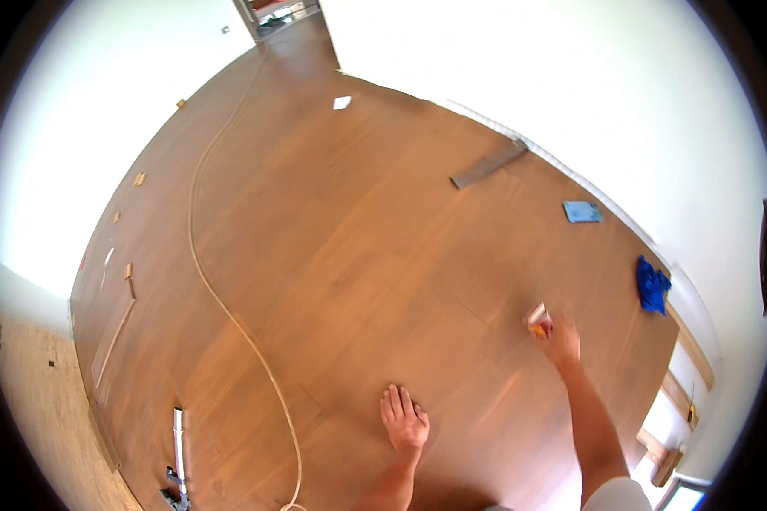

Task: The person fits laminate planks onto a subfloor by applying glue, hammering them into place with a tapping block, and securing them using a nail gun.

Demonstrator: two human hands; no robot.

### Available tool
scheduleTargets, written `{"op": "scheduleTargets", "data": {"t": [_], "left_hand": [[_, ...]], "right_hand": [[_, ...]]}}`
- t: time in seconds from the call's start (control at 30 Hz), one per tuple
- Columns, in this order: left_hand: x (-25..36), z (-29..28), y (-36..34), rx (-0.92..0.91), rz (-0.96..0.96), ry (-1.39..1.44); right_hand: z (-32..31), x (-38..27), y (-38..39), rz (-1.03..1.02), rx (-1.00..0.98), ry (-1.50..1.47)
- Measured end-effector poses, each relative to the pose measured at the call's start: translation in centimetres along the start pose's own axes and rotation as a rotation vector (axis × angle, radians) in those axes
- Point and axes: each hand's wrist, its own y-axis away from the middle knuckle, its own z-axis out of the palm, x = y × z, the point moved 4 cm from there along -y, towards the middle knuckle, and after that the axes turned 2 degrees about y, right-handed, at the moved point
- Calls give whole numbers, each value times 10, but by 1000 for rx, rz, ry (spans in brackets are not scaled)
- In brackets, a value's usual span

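Note:
My left hand [405,421] rests flat on the brown wood plank floor [358,264], its fingers stretched out and nothing in it. Ahead and to the right, my right hand [561,341] is closed on a small whitish object with red and orange parts [538,320]. That object is held low at the floor, at the far side of the fingers, and is too small and blurred to name. Whether it touches the planks I cannot tell.
A pale hose or cord [198,230] curves along the floor on the left. A white tube tool [179,451] lies at lower left. Toward the right wall are a grey strip [490,163], a blue phone-like slab [582,212] and a crumpled blue cloth or bag [652,285].

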Motion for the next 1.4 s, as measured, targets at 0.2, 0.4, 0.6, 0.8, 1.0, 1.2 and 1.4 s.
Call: {"op": "scheduleTargets", "data": {"t": [0.2,0.4,0.6,0.8,1.0,1.2,1.4], "left_hand": [[-3,14,16,62,72,-135],[-8,10,15,128,92,-65],[2,9,5,39,121,-4],[-47,22,1,-816,18,21],[-35,0,142,-511,630,82],[144,37,385,-758,1180,373],[271,46,619,-1048,1633,547]], "right_hand": [[-15,151,331,357,20,-189],[-11,245,581,630,-18,19],[5,276,745,614,-38,5],[43,338,849,300,-396,94],[33,359,847,107,-263,64],[65,371,896,130,-73,145],[56,321,996,112,-52,-5]]}}
